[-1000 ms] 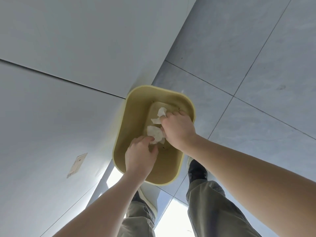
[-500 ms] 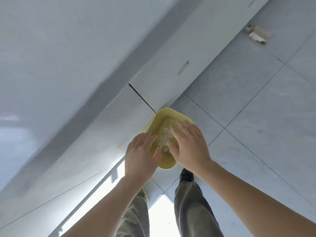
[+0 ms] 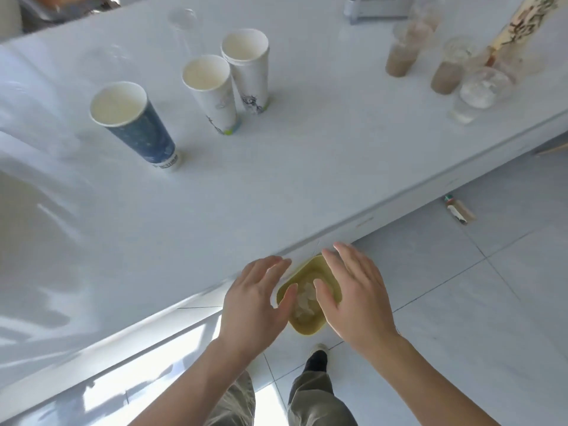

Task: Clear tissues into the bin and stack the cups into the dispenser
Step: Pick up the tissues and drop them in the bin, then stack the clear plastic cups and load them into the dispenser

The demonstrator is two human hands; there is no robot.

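hands [image 3: 255, 298] [image 3: 356, 295] spread, empty | bin [image 3: 330, 282] upright, tissues [image 3: 304, 302] inside

Drinks-counter workspace, white counter [image 3: 307, 167], paper cups [image 3: 209, 87], tiled floor [image 3: 491, 287]

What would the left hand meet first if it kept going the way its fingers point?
Probably the table edge: the left hand, open above the bin, points up-right toward it. Depth is unclear, so it might pass over.
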